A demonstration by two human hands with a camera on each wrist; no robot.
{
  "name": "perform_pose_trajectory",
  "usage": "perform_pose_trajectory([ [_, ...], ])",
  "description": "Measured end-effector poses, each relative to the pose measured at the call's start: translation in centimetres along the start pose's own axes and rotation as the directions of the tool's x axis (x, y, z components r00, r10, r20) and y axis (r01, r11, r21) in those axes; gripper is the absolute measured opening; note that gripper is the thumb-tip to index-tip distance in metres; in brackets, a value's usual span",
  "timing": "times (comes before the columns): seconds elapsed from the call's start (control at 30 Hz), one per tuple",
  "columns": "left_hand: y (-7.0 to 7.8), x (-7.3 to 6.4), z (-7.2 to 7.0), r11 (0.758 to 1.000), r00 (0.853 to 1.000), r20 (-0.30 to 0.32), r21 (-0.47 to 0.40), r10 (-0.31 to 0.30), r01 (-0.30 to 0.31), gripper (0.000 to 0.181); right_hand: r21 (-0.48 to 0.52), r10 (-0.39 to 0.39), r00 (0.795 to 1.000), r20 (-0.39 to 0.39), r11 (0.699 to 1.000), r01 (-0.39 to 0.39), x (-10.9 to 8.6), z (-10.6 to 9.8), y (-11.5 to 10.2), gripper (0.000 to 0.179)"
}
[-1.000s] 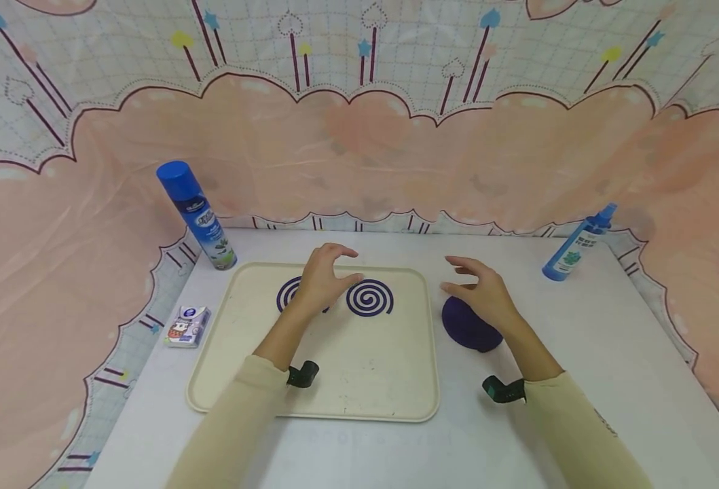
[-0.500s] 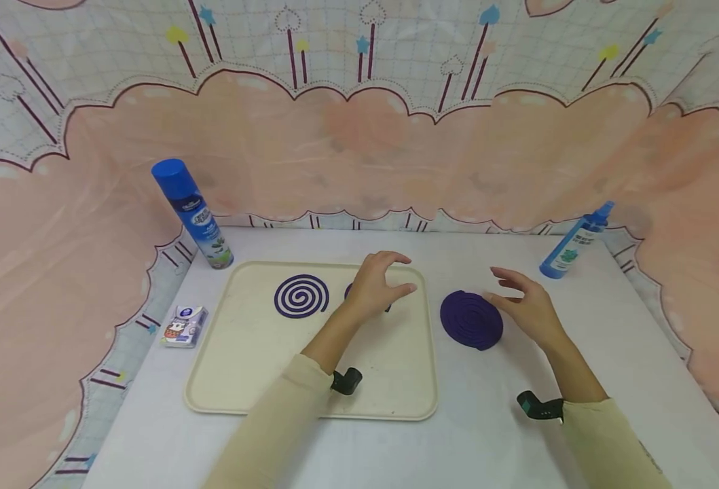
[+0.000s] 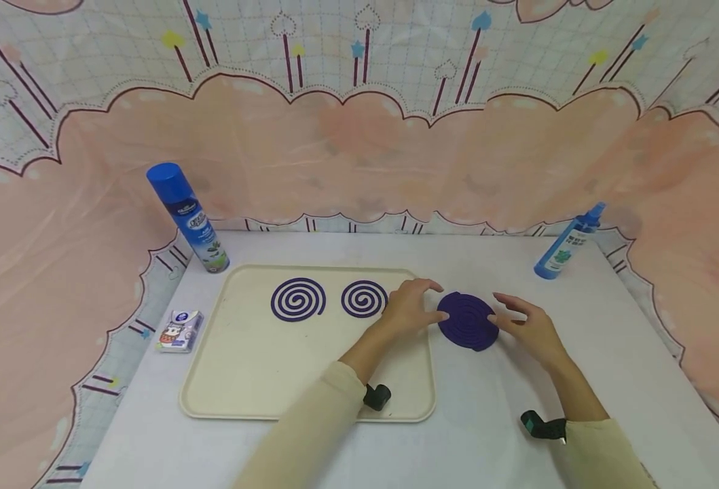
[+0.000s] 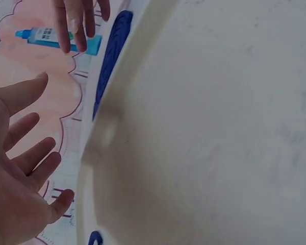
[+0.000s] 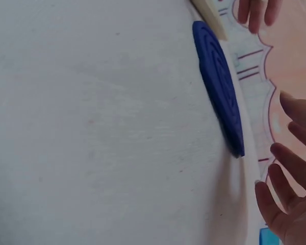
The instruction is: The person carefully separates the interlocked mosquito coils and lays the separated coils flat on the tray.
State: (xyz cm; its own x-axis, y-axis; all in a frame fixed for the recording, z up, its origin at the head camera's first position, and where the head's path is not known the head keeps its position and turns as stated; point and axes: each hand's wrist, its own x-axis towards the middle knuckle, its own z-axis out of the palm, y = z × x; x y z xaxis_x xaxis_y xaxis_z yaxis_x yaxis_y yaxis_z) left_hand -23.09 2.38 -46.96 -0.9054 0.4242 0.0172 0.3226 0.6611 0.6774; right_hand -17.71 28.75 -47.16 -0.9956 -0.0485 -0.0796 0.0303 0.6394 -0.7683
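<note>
Purple coil (image 3: 468,322) between left hand (image 3: 405,308) and right hand (image 3: 531,331), both unclenched, contact unclear

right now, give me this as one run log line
left hand: over right edge of tray, left of coil | right hand: right of coil | coil: on table, between hands | tray: two spirals

On the white table (image 3: 616,367), 1 blue can (image 3: 189,219) is standing back left, 1 printed packet (image 3: 178,331) is lying nearer, 1 blue bottle (image 3: 569,243) is standing back right; patterned cloth (image 3: 335,156) is hanging behind.
</note>
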Motion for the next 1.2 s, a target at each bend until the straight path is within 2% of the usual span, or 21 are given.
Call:
perform_pose_trajectory([
  [0.3,0.3,-0.4,2.6,0.996,0.996,0.092,0.093,0.002,-0.01,0.056,-0.028,0.026,1.0,0.009,0.999,-0.026,0.0,1.2,1.3,0.064],
  [0.5,0.7,-0.7,3.6,0.99,0.991,0.134,0.139,-0.013,-0.006,0.057,-0.082,0.056,0.998,0.016,0.995,-0.054,0.1,1.7,1.6,0.065],
  [0.8,1.2,-0.7,4.2,0.963,0.987,0.149,0.27,-0.052,0.01,0.065,-0.097,0.025,1.0,0.017,0.995,-0.023,-0.1,1.9,1.6,0.059],
  [1.2,1.3,-0.6,4.1,0.972,0.988,0.147,0.237,-0.042,0.007,0.064,-0.039,-0.001,0.999,-0.035,0.999,0.0,-0.4,1.3,1.7,0.05],
])
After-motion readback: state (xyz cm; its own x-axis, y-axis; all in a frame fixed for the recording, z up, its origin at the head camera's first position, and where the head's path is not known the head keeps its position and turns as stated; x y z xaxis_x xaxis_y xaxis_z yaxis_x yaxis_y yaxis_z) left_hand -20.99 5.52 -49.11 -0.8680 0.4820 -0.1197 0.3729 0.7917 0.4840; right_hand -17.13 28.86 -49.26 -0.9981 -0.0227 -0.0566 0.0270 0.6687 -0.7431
